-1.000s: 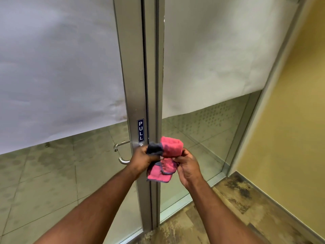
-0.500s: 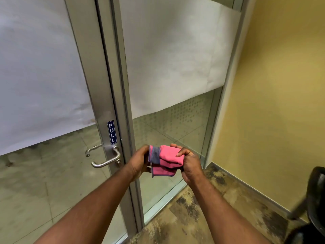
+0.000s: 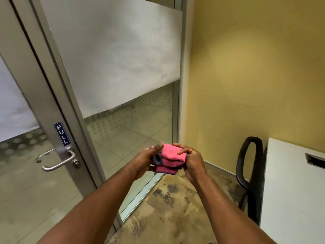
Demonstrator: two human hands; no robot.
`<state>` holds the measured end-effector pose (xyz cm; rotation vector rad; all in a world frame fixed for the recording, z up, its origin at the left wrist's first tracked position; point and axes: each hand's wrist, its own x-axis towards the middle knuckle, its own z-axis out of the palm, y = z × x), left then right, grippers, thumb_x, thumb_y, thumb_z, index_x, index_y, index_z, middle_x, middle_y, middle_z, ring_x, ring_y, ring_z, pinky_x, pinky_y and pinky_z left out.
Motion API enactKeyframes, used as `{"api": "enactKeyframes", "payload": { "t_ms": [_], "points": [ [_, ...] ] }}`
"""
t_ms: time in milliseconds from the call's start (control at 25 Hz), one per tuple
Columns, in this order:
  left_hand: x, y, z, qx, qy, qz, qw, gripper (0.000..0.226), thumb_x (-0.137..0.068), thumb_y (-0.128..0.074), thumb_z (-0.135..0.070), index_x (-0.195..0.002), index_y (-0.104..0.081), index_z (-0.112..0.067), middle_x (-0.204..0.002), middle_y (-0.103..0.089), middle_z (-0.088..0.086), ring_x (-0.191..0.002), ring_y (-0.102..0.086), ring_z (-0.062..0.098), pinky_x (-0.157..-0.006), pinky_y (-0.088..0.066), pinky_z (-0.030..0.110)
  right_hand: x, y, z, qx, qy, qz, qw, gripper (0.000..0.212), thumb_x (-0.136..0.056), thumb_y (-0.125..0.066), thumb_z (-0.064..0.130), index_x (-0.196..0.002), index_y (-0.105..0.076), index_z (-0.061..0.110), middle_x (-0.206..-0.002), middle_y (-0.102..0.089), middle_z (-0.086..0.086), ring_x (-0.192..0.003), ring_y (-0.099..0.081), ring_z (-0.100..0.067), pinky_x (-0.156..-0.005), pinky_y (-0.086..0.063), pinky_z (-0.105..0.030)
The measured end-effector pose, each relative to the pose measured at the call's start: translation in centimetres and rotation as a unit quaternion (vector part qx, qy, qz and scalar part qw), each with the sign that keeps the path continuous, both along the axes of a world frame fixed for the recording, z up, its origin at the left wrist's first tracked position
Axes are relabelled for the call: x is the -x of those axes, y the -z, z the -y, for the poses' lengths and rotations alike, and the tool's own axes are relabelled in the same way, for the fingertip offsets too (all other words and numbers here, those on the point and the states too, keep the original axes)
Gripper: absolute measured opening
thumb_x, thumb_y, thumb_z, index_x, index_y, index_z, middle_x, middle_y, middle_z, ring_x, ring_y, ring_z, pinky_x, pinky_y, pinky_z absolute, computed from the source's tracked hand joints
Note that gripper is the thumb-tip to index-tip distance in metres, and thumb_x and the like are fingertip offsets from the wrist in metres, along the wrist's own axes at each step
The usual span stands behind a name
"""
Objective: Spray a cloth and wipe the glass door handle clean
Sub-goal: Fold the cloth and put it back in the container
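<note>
A folded pink cloth [image 3: 171, 156] with a grey-blue edge is held between both hands at chest height. My left hand [image 3: 145, 162] grips its left side and my right hand [image 3: 192, 162] pinches its right side. The silver lever handle [image 3: 58, 162] sits on the metal frame of the glass door [image 3: 21, 182] at the lower left, under a blue PULL label [image 3: 61, 134]. Both hands are to the right of the handle, well apart from it. No spray bottle is in view.
A fixed glass panel [image 3: 130, 134] with a frosted band stands beside the door. A yellow wall [image 3: 255, 76] fills the right. A black chair [image 3: 249, 173] and a white table [image 3: 295, 191] stand at the lower right, on mottled carpet [image 3: 168, 208].
The view has swung to the right, so the door and handle now sit further left and the chair and table have come into view. Both hands still hold the cloth, now folded more tightly.
</note>
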<state>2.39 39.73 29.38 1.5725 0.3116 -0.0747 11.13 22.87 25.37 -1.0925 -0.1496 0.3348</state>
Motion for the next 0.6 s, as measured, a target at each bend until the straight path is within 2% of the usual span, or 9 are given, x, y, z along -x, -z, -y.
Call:
{"api": "enactKeyframes", "payload": {
  "t_ms": [80,160,280,360,440,520,600],
  "points": [
    [-0.2,-0.1,4.5,-0.044,0.019,0.008,0.999,0.028,-0.085,-0.082,-0.025,-0.107,-0.076,-0.009,-0.095,-0.078,0.012,-0.084,-0.073,0.027,-0.072,-0.061,0.033,0.1,0.4,4.4,-0.006,0.005,-0.010,1.000,0.037,-0.070,-0.044,-0.014,-0.063,-0.071,0.011,-0.112,-0.077,-0.011,-0.111,-0.067,-0.037,-0.079,-0.057,-0.041],
    [-0.4,0.0,8.9,-0.046,0.022,0.013,0.999,0.017,-0.083,-0.080,-0.003,-0.099,-0.075,-0.007,-0.091,-0.077,0.014,-0.077,-0.072,0.025,-0.067,-0.063,0.031,0.7,0.7,8.9,-0.013,0.016,-0.010,1.000,0.024,-0.072,-0.054,0.007,-0.078,-0.077,0.009,-0.113,-0.077,-0.014,-0.107,-0.067,-0.037,-0.082,-0.051,-0.042],
    [-0.5,0.3,14.1,-0.016,0.000,0.015,1.000,0.034,-0.077,-0.078,0.012,-0.107,-0.069,-0.001,-0.099,-0.077,0.021,-0.081,-0.074,0.032,-0.075,-0.064,0.039,1.4,1.0,14.7,0.022,0.037,0.032,0.999,0.031,-0.080,-0.061,0.035,-0.095,-0.079,0.014,-0.105,-0.077,-0.010,-0.098,-0.068,-0.029,-0.080,-0.049,-0.041],
    [-0.9,0.8,17.3,-0.009,-0.004,0.016,1.000,0.049,-0.074,-0.083,0.008,-0.119,-0.065,0.002,-0.110,-0.076,0.024,-0.093,-0.075,0.040,-0.088,-0.062,0.052,2.2,1.1,18.8,0.098,0.021,0.069,0.992,0.039,-0.074,-0.075,0.042,-0.106,-0.076,0.019,-0.106,-0.077,-0.005,-0.097,-0.071,-0.026,-0.076,-0.055,-0.036],
    [-1.2,1.4,20.3,-0.014,0.013,0.025,1.000,0.059,-0.070,-0.089,-0.001,-0.123,-0.064,0.000,-0.114,-0.075,0.022,-0.105,-0.073,0.042,-0.096,-0.057,0.058,3.0,1.5,22.5,0.156,0.002,0.098,0.983,0.055,-0.068,-0.082,0.038,-0.118,-0.071,0.018,-0.112,-0.075,-0.006,-0.102,-0.072,-0.025,-0.076,-0.057,-0.029],
    [-1.5,1.9,23.4,-0.021,0.036,0.031,0.999,0.066,-0.065,-0.093,-0.008,-0.125,-0.065,-0.005,-0.115,-0.077,0.016,-0.110,-0.072,0.037,-0.100,-0.056,0.054,4.0,2.0,25.8,0.178,-0.001,0.100,0.979,0.062,-0.066,-0.081,0.026,-0.125,-0.068,0.013,-0.115,-0.074,-0.009,-0.103,-0.072,-0.026,-0.078,-0.057,-0.028],
    [-1.6,2.4,26.5,-0.032,0.067,0.030,0.997,0.071,-0.062,-0.096,-0.020,-0.126,-0.066,-0.011,-0.115,-0.077,0.010,-0.109,-0.073,0.031,-0.098,-0.058,0.046,5.1,2.5,28.7,0.203,0.009,0.078,0.976,0.059,-0.066,-0.076,0.019,-0.123,-0.067,0.013,-0.115,-0.073,-0.011,-0.104,-0.071,-0.029,-0.081,-0.059,-0.032]
  ]
}}
